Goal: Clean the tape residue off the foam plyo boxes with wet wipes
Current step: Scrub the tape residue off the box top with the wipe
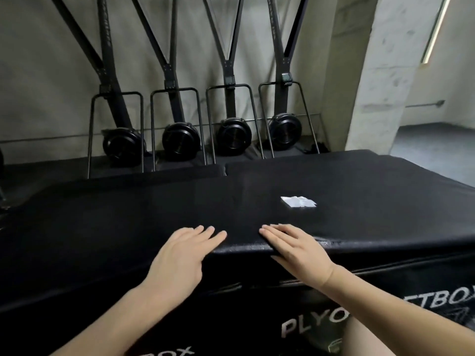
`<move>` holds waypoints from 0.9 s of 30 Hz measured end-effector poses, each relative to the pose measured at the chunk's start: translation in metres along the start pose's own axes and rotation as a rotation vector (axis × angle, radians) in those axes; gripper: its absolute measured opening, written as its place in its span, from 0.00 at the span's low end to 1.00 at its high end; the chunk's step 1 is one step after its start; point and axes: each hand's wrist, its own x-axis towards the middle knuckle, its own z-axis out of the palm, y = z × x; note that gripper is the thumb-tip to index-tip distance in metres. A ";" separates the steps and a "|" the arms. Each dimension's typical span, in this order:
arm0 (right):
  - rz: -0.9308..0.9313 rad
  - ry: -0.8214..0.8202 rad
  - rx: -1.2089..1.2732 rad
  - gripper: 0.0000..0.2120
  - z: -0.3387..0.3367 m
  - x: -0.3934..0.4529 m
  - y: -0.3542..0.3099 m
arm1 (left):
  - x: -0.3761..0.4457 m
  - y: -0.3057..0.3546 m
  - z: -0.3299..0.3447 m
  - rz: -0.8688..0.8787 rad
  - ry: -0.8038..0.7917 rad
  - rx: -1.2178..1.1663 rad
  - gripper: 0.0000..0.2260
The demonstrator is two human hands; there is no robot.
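Note:
Black foam plyo boxes (108, 214) stand side by side in front of me, their tops level and white lettering on the near sides. A folded white wet wipe (298, 201) lies on the top of the right box, beyond my hands. My left hand (183, 255) rests flat on the near top edge with straight fingers. My right hand (295, 246) lies flat on the same edge just to the right, fingers straight and pointing left. Neither hand holds anything. No tape residue is plainly visible on the dark surface.
Behind the boxes, several black ski-type exercise machines (234, 136) with round flywheels lean against a concrete wall. A concrete pillar (380, 73) stands at the back right, with open floor (434, 147) past it.

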 end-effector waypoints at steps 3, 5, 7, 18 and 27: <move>-0.062 0.103 0.024 0.21 -0.001 0.042 -0.026 | -0.011 -0.034 -0.034 -0.049 0.056 -0.027 0.42; -0.118 0.157 0.047 0.19 0.010 0.071 -0.057 | -0.039 -0.068 -0.052 -0.086 0.021 -0.041 0.42; -0.176 0.167 0.093 0.18 0.030 0.089 -0.094 | -0.077 -0.098 -0.062 -0.124 -0.071 -0.037 0.40; -0.126 0.046 0.038 0.10 0.152 0.034 -0.247 | -0.245 -0.168 0.036 0.159 -0.332 0.153 0.29; -0.033 -0.092 0.027 0.15 0.167 0.050 -0.279 | -0.253 -0.169 0.032 -0.149 -0.285 0.237 0.29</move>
